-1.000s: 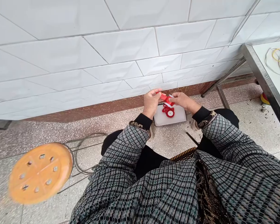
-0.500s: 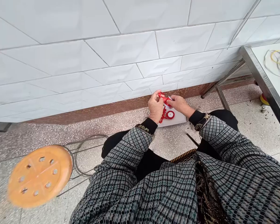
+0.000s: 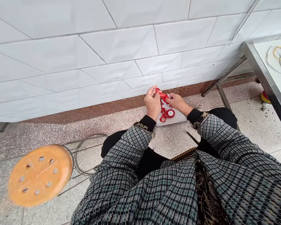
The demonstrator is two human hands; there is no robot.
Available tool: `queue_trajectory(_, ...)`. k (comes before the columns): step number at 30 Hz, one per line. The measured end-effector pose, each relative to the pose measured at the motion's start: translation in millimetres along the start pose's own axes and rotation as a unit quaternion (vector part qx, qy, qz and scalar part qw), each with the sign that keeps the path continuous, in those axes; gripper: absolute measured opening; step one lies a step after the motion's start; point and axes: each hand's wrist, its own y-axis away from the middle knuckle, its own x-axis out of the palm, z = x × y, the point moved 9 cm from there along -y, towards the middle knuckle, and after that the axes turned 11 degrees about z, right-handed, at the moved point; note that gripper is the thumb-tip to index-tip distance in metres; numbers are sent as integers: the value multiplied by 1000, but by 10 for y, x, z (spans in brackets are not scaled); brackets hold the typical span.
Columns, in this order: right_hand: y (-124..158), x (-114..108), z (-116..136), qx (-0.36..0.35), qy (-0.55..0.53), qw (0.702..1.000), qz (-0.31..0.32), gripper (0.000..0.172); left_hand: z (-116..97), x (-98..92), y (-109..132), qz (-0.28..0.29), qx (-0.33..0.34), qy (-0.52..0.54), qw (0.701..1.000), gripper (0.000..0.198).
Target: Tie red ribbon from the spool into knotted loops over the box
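Observation:
A length of red ribbon (image 3: pixel 162 95) stretches between my two hands above a white board or box top. My left hand (image 3: pixel 152 102) is closed on the ribbon's upper left end, its fingertips bent around it. My right hand (image 3: pixel 176 102) grips the ribbon's other end, and a thin, pale, shiny piece shows by its thumb, too small to name. Beneath them, a red ribbon roll (image 3: pixel 170 113) with a white centre lies on the white surface (image 3: pixel 179 118). Loose loops of ribbon lie to its left.
An orange round stool (image 3: pixel 41 175) with holes stands at left, dark cables (image 3: pixel 81 154) beside it. A metal-framed table (image 3: pixel 267 78) with wires on top is at right. The tiled wall (image 3: pixel 131 40) rises close ahead. A dark stick (image 3: pixel 192 137) lies on the floor.
My left hand has shifted slightly left and up with the ribbon, which looks more stretched between the hands. My right hand stays nearly in place; the view has tilted slightly.

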Motion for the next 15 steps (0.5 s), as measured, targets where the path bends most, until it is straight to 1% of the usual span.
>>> queue_trajectory(3, -57, 53, -73, 12, -83, 996, 8, 12, -43, 73, 66, 25, 13, -38, 999, 36)
queue_trajectory(5, -82, 89, -117, 24, -154, 988, 15, 10, -35, 118, 119, 33, 20, -51, 998, 37)
queue_trajectory(9, -48, 148, -139, 51, -293, 954, 24, 12, -5, 169, 193, 40, 31, -74, 996, 44)
queue_trajectory(15, 9, 177, -68, 33, -396, 917, 38, 21, -15, 190, 210, 51, 52, -108, 991, 57)
